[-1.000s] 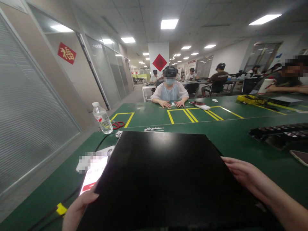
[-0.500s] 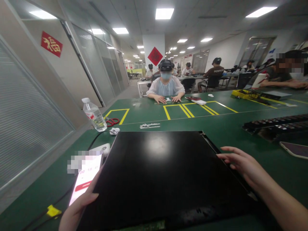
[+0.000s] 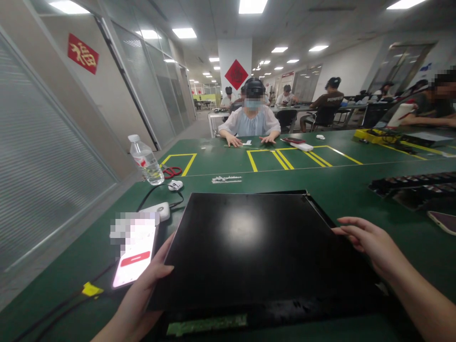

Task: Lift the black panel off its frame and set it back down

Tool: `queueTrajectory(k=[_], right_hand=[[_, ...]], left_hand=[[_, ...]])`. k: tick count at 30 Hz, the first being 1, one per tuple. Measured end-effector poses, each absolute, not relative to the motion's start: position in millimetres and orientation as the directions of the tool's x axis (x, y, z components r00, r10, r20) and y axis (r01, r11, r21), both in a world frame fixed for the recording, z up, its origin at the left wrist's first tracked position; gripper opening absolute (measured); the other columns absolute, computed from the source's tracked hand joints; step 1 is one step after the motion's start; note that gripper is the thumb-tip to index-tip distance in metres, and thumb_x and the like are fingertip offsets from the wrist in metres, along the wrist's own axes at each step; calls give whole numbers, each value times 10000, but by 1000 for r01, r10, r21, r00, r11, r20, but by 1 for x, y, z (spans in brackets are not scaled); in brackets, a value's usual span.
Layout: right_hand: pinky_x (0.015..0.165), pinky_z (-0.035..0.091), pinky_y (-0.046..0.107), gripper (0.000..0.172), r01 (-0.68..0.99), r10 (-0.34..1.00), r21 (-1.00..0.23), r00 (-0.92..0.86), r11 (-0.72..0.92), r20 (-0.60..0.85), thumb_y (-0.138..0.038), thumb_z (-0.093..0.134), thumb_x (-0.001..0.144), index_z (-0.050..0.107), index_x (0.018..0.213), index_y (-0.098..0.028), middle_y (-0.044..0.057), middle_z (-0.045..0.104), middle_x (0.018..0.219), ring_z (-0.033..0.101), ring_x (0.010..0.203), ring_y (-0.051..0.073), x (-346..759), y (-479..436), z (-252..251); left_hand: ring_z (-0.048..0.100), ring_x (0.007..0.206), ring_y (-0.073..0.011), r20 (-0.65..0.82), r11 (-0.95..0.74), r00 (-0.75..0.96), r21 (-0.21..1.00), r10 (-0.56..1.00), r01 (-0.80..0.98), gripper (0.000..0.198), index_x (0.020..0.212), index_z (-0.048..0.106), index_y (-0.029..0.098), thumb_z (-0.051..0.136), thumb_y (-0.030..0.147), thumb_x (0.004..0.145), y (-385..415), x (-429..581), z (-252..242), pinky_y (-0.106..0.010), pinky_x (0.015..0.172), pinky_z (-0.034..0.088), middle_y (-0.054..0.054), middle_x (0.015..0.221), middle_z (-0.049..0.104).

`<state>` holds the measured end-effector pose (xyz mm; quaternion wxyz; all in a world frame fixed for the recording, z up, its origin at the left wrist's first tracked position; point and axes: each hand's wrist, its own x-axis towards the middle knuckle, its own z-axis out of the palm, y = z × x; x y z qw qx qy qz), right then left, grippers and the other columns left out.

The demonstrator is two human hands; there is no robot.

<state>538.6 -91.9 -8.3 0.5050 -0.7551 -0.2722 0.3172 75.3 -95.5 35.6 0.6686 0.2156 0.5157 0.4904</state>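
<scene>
A flat black LCD panel [image 3: 256,251] lies before me, its glossy face up and a ceiling light mirrored in it. My left hand [image 3: 153,280] grips its left edge, thumb on top and fingers mostly hidden beneath. At the right edge, my right hand [image 3: 368,242] has its fingertips against the panel; part of its grip is hidden. A black frame [image 3: 320,209] shows under the panel along the far and right edges. Near me, a green circuit board strip [image 3: 206,325] shows below the panel's front edge.
Left of the panel are a lit phone [image 3: 137,251], a white device [image 3: 160,210], cables, a water bottle [image 3: 146,161] and red scissors [image 3: 173,172]. Black slotted parts [image 3: 413,190] and another phone [image 3: 441,221] lie right. A person [image 3: 251,114] sits opposite, hands on the table.
The panel's left side has shifted right and lifted a little with my left hand, baring more of the frame and the green board. My right hand stays at the right edge. The view has shifted slightly.
</scene>
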Motion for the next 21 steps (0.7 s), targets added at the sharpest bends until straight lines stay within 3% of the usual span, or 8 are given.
queueTrajectory(k=[10, 21], right_hand=[[583, 403, 293, 423, 84, 737, -941, 646, -327, -199, -414, 789, 501, 736, 884, -244, 60, 774, 805, 562, 644, 171, 531, -93, -5], [554, 350, 270, 432, 118, 751, -941, 636, -318, -174, -443, 783, 497, 736, 866, -224, 54, 738, 737, 485, 617, 149, 529, -94, -2]], left_hand=[[617, 1392, -394, -480, 443, 12, 800, 877, -405, 1022, 1652, 431, 383, 817, 232, 719, -97, 81, 38, -490, 1146, 513, -34, 1480, 704], [726, 1218, -402, -458, 392, -110, 843, 882, -370, 975, 1565, 548, 328, 853, 235, 644, -94, 78, 32, -478, 1009, 605, -74, 1382, 753]])
